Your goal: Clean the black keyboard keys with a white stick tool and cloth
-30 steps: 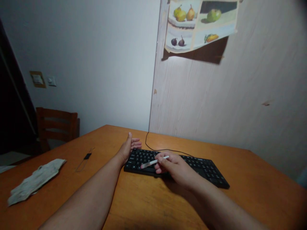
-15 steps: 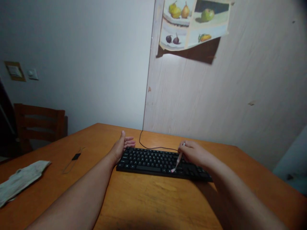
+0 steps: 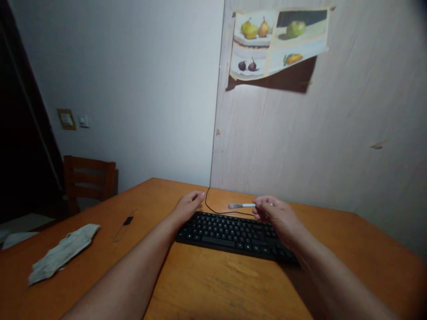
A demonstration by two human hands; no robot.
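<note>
A black keyboard [image 3: 227, 233] lies on the wooden table in front of me. My right hand [image 3: 271, 211] pinches the white handle of a small brush [image 3: 242, 206] above the keyboard's back right part. The brush is nearly level, its pinkish bristles pointing left, off the keys. My left hand [image 3: 188, 206] rests at the keyboard's back left corner, apparently touching it. Its thumb and fingers are loosely extended to the right, with a gap between them; some fingers are hidden behind the hand.
A black cable [image 3: 208, 204] runs from behind the keyboard over the table's [image 3: 213, 280] back edge. To the left lie a crumpled pale cloth [image 3: 65, 253] and a small black item with a thin loop [image 3: 127, 220]. Beyond stands a wooden chair [image 3: 90, 178]; fruit paintings [image 3: 280, 42] hang on the wall.
The brush has lifted off the keys and turned from steep to nearly level. My left hand has rolled over, with its fingers less spread. The camera view has shifted left.
</note>
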